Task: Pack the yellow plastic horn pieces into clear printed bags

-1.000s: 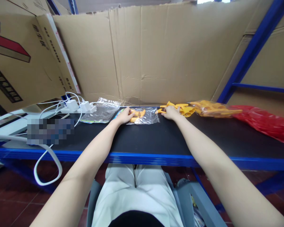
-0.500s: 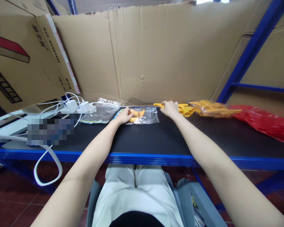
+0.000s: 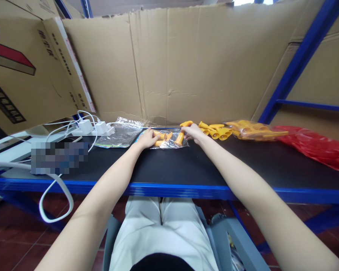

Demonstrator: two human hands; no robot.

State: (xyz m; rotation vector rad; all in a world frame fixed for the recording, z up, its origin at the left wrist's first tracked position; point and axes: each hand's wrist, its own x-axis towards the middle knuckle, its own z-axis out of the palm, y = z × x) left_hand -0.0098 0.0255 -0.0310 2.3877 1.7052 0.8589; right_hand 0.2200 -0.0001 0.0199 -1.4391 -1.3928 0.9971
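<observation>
Print on the cardboard box [image 3: 22, 75] cannot be read. The clear bag [image 3: 169, 138] on the bench [image 3: 186, 169] is pinned under the left hand [image 3: 147, 138]; a yellow piece [image 3: 180, 137] is gripped by the right hand [image 3: 192, 132] at the bag's mouth, with loose yellow pieces [image 3: 219, 131] just beside.

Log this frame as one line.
left hand: holds clear bag | right hand: pushing yellow piece into bag | loose yellow pieces: right

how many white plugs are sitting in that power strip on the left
2. One charger plug sits on the left of the power strip; another stands just right of it.
</observation>
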